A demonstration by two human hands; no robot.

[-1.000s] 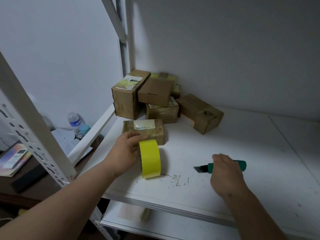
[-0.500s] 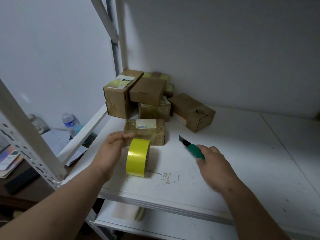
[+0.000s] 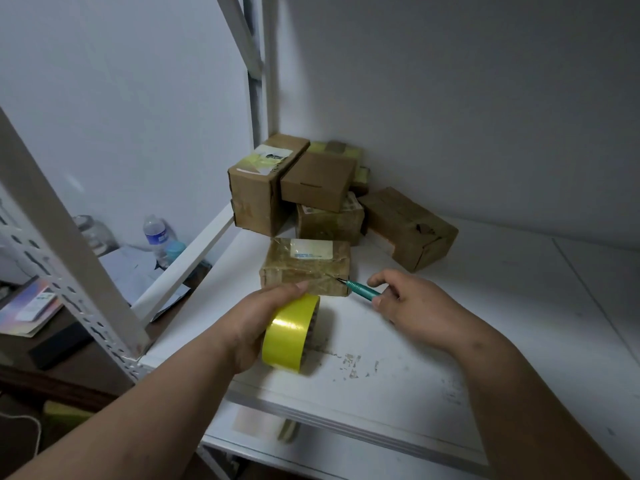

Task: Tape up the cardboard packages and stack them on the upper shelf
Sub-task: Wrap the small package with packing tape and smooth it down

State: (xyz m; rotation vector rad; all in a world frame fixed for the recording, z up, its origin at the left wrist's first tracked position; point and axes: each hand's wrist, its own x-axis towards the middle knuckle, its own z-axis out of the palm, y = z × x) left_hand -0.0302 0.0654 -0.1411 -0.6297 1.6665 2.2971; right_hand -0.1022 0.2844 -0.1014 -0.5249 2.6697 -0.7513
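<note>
While the right hand (image 3: 420, 304) pinches the green knife (image 3: 362, 289) with its blade tip touching the near top edge of the front box (image 3: 306, 268), the left hand (image 3: 256, 322) is curled round the yellow tape (image 3: 290, 336), which stands on edge on the shelf (image 3: 485, 341) just in front of that box. The thumb of the left hand lies close to the blade's path — a slip along the glossy wrapped surface could bring the tip onto it. A hard push could also slit the cardboard or the old film rather than only the tape strip, and the box, which I judge light, might slide back into the pile (image 3: 322, 188) of other boxes stacked loosely in the corner. If the roll is let go it could roll off the front lip.

The shelf is a white board, scuffed and flaked near the front edge, set in a white perforated metal frame (image 3: 69, 271) against pale walls. Beyond the frame, lower left, a dark table (image 3: 69, 355) carries papers, a water bottle (image 3: 156, 233) and a colourful booklet (image 3: 29, 306) — the light is dim.
</note>
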